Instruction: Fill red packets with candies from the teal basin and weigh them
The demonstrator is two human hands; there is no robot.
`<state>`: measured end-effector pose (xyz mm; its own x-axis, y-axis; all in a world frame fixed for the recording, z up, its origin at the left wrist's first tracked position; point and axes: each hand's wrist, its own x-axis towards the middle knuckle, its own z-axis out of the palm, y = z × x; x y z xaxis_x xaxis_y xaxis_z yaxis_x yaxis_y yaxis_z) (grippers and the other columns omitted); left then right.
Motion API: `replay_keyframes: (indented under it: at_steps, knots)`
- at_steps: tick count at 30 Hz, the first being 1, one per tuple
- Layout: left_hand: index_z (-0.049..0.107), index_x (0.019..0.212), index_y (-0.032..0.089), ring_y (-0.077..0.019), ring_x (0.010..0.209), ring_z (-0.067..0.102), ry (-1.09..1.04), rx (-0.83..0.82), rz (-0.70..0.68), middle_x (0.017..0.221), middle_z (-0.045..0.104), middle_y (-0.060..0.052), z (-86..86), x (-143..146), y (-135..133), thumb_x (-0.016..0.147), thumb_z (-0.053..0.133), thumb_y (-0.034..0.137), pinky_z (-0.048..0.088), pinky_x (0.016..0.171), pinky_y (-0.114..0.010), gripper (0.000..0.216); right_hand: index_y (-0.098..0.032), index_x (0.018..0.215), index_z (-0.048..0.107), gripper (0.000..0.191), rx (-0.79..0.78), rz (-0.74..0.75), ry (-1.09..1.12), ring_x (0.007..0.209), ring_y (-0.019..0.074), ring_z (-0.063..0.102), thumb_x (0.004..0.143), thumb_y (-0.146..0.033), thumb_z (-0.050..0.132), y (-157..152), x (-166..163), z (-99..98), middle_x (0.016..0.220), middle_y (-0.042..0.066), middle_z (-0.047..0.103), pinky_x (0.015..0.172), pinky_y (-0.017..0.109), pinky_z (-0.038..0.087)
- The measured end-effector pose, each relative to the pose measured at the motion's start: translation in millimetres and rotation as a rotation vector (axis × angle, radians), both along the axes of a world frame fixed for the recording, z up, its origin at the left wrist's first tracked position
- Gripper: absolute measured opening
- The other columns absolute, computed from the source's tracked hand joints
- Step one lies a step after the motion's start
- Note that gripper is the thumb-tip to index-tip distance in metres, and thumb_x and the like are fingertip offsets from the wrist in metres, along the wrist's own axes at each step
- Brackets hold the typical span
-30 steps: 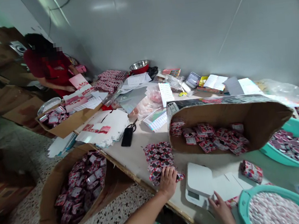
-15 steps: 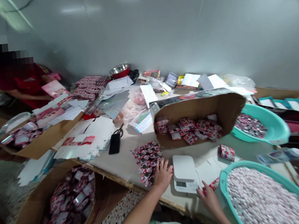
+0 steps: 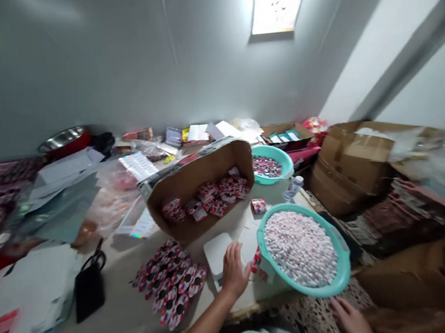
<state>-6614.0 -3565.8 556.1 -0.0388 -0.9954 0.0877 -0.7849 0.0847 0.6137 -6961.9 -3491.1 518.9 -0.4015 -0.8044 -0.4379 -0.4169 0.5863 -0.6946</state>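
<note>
My left hand (image 3: 233,269) lies flat with fingers spread on a small white scale (image 3: 215,251) near the table's front edge. Left of it, red packets (image 3: 171,284) lie in rows on the table. A teal basin (image 3: 340,279) full of small pale pink pieces stands just right of the scale. My right hand (image 3: 350,321) hangs below that basin, off the table edge, fingers loose and holding nothing. Behind the scale a cardboard box (image 3: 191,176) lies on its side with more red packets inside.
A second teal basin (image 3: 283,157) with packets stands behind the box, with a small bottle (image 3: 293,187) in front of it. A black pouch (image 3: 87,289) with scissors lies at left, among white sheets. A steel bowl (image 3: 63,138) sits at the back. Cardboard boxes (image 3: 350,166) stand at right.
The view has swung right and the person in red is out of sight. My left hand moved from the packet rows onto the scale. My right hand dropped below the table edge.
</note>
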Motion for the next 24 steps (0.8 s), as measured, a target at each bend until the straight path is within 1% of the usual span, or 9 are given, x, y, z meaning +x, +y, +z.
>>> replay_keyframes:
  at_steps: [2, 4, 7, 11, 15, 17, 20, 22, 24]
  knots:
    - [0.042, 0.129, 0.012, -0.0264, 0.127, 0.040, 0.132, 0.092, 0.062, 0.132, 0.048, -0.016, 6.5, -29.8, -26.4, 0.085, 0.044, 0.040, 0.032, 0.109, -0.043, 0.053, -0.017, 0.080, 0.066, 0.058, 0.002, -0.111, -0.027, 0.067, 0.0253, 0.063, 0.057, -0.068, 0.048, -10.6, -16.9, 16.4, 0.070, 0.007, 0.067, 0.064, 0.033, 0.051]
    - [0.041, 0.128, 0.010, -0.0261, 0.125, 0.043, 0.226, 0.174, 0.117, 0.131, 0.049, -0.017, 10.6, -53.2, -48.2, 0.085, 0.043, 0.043, 0.033, 0.108, -0.040, 0.054, -0.017, 0.083, 0.065, 0.061, -0.036, -0.180, -0.010, 0.072, 0.0258, 0.063, 0.057, -0.069, 0.046, -23.3, -28.1, 29.9, 0.075, 0.008, 0.068, 0.066, 0.033, 0.050]
    - [0.042, 0.127, 0.010, -0.0253, 0.124, 0.045, 0.286, 0.267, 0.141, 0.130, 0.049, -0.018, 11.7, -73.2, -66.5, 0.085, 0.041, 0.043, 0.035, 0.105, -0.036, 0.053, -0.018, 0.087, 0.064, 0.063, -0.083, -0.206, 0.025, 0.084, 0.0278, 0.063, 0.059, -0.071, 0.044, -42.4, -40.2, 35.7, 0.088, 0.011, 0.068, 0.072, 0.033, 0.050]
    - [0.046, 0.120, 0.015, -0.0214, 0.103, 0.058, 0.297, 0.322, 0.182, 0.119, 0.058, -0.014, 6.5, -79.9, -63.5, 0.086, 0.038, 0.042, 0.044, 0.091, -0.031, 0.045, -0.013, 0.100, 0.060, 0.074, -0.054, -0.178, 0.030, 0.095, 0.0312, 0.061, 0.062, -0.072, 0.040, -67.4, -55.9, 18.3, 0.100, 0.016, 0.066, 0.079, 0.036, 0.048]
    - [0.052, 0.108, 0.017, -0.0180, 0.086, 0.061, 0.303, 0.339, 0.241, 0.105, 0.062, -0.009, 2.9, -82.1, -49.7, 0.086, 0.036, 0.044, 0.046, 0.079, -0.028, 0.038, -0.011, 0.112, 0.056, 0.079, 0.055, -0.096, 0.037, 0.100, 0.0329, 0.060, 0.067, -0.072, 0.034, -91.5, -65.8, 1.2, 0.108, 0.019, 0.064, 0.085, 0.039, 0.045]
    - [0.054, 0.097, 0.019, -0.0171, 0.082, 0.060, 0.323, 0.338, 0.243, 0.095, 0.063, -0.006, 2.5, -85.4, -47.2, 0.086, 0.037, 0.044, 0.045, 0.076, -0.027, 0.033, -0.012, 0.114, 0.056, 0.079, 0.142, -0.054, 0.076, 0.100, 0.0341, 0.060, 0.072, -0.072, 0.028, -102.0, -67.7, -0.5, 0.109, 0.020, 0.063, 0.083, 0.040, 0.045]
    - [0.050, 0.081, 0.020, -0.0169, 0.075, 0.057, 0.289, 0.356, 0.293, 0.080, 0.060, -0.002, 1.5, -91.8, -50.2, 0.086, 0.038, 0.042, 0.041, 0.068, -0.026, 0.026, -0.011, 0.116, 0.056, 0.082, 0.267, -0.031, 0.151, 0.097, 0.0359, 0.061, 0.074, -0.072, 0.020, -112.4, -69.9, 2.5, 0.109, 0.022, 0.063, 0.077, 0.041, 0.047]
    - [0.046, 0.075, 0.021, -0.0162, 0.071, 0.054, 0.294, 0.377, 0.313, 0.073, 0.056, 0.000, -0.3, -94.6, -53.1, 0.086, 0.038, 0.040, 0.038, 0.064, -0.025, 0.024, -0.011, 0.115, 0.058, 0.083, 0.295, 0.008, 0.187, 0.094, 0.0359, 0.061, 0.075, -0.072, 0.018, -114.8, -72.7, 4.6, 0.105, 0.022, 0.064, 0.075, 0.041, 0.047]
    - [0.044, 0.072, 0.021, -0.0150, 0.068, 0.051, 0.351, 0.387, 0.311, 0.069, 0.052, 0.001, -2.7, -95.3, -53.7, 0.085, 0.039, 0.039, 0.036, 0.063, -0.025, 0.023, -0.010, 0.111, 0.060, 0.083, 0.298, 0.046, 0.219, 0.089, 0.0360, 0.062, 0.076, -0.072, 0.017, -114.7, -76.7, 5.0, 0.099, 0.022, 0.066, 0.074, 0.041, 0.047]
